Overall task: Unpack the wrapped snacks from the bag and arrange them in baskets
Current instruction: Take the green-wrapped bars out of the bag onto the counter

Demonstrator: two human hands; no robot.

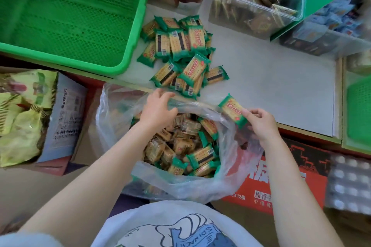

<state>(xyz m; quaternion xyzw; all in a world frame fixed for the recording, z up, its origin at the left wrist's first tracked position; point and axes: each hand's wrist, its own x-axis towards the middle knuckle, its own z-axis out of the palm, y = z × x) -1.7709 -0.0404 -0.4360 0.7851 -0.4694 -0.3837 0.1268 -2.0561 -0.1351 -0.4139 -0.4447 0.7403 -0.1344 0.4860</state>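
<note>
L hand [157, 106] gripping far rim of clear plastic bag [226, 182], fingers curled over the edge; R hand [261, 124] pinching one green-ended cracker pack [232, 110] by its near end, held above bag's right rim at shelf edge. Bag open below, approx half full of same packs; loose pile of packs [180, 56] on white shelf [281, 86] just right of green mesh basket [66, 14], nothing visible in basket.
</note>
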